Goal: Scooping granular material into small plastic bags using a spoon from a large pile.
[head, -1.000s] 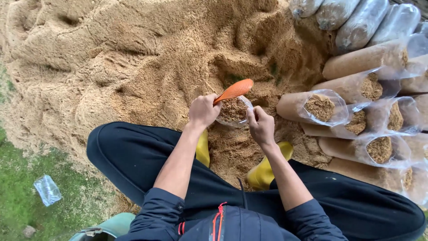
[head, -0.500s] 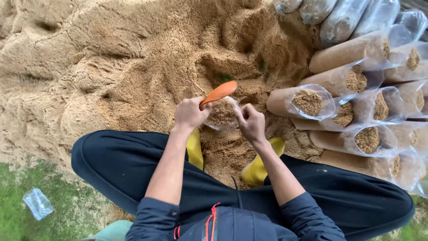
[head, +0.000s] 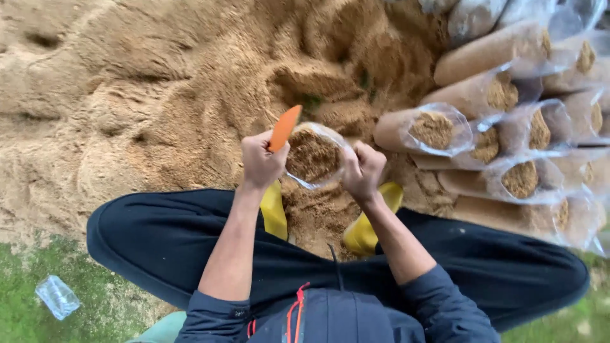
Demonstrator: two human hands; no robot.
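A large heap of tan sawdust [head: 146, 95] covers most of the ground outdoors under soft daylight. Green grass [head: 25, 298] shows at the lower left, with a crumpled clear plastic bottle [head: 57, 296] lying on it.

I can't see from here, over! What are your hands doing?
Left hand grips orange plastic scoop and bag rim. Right hand grips clear plastic bag of sawdust. Nothing blocking; filled bags stacked right.

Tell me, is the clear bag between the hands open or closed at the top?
Open. The clear bag shows sawdust to its rim; both hands, left and right, hold its mouth apart.
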